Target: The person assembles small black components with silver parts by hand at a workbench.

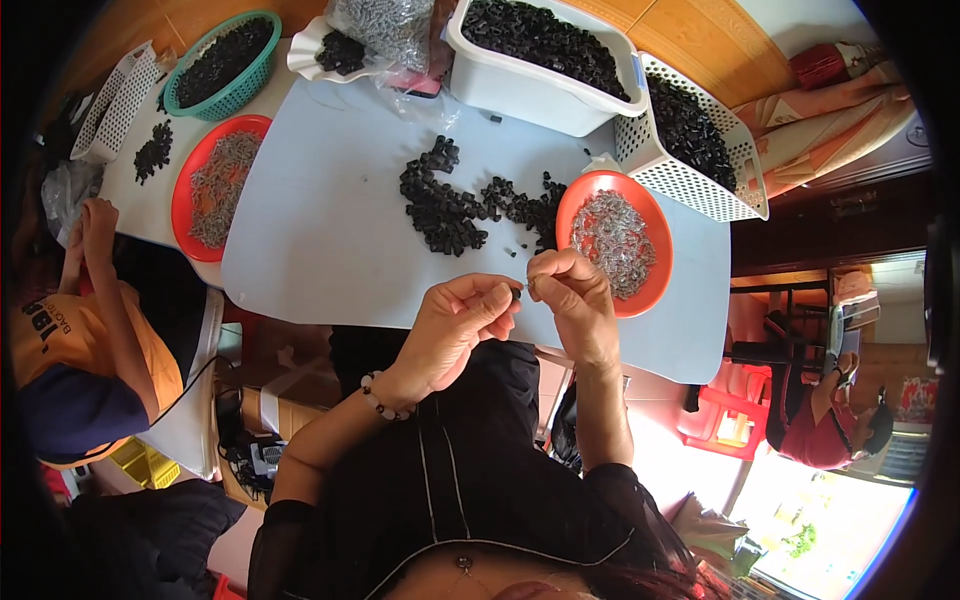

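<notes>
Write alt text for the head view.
Two hands, left hand and right hand, pinch a small black part between them over a pale table. Beyond lie a pile of black parts and an orange plate of small metal pieces; another person sits to the left.

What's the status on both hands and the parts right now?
Left hand and right hand pinch a small black part together. Black parts pile, orange plate just beyond. Nothing between.

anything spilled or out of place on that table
A few small black pieces lie scattered on the white table, apart from the loose heap of black parts beside the orange dish. Nothing looks damaged or tipped over. The left hand and right hand pinch a tiny part between them.
</notes>
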Available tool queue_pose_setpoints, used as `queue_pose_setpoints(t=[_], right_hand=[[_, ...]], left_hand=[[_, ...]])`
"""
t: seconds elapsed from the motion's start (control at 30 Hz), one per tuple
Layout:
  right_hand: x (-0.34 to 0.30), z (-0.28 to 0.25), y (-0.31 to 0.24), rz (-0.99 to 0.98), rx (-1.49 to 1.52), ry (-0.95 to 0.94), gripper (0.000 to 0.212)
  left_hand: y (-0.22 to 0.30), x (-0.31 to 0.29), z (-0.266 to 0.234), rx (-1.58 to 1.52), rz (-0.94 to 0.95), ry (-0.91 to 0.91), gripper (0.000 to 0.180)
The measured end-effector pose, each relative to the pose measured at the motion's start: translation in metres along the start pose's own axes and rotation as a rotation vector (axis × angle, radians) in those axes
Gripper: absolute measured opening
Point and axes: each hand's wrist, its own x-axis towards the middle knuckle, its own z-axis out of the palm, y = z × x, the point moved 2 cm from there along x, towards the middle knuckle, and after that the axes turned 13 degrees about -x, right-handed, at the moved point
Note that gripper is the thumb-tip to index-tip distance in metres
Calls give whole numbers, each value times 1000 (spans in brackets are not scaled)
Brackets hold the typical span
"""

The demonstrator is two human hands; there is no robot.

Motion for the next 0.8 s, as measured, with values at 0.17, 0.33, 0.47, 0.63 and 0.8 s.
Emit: queue_pose_setpoints(t=[0.17,0.33,0.47,0.63,0.8], right_hand=[[-4,10,-2,5,-53,0,6],[-4,13,-2,-21,-96,-19,5],[-5,18,-3,-5,-101,-12,6],[-7,12,2,-29,-45,68,6],[-11,20,-7,-1,-135,82,5]], left_hand=[[-3,-3,-7,-19,61,-39,23],[-3,-5,-11,12,103,-35,23],[-2,-8,-12,78,149,-25,23],[0,-10,-12,92,137,-33,23],[0,-11,-9,29,97,-16,25]])
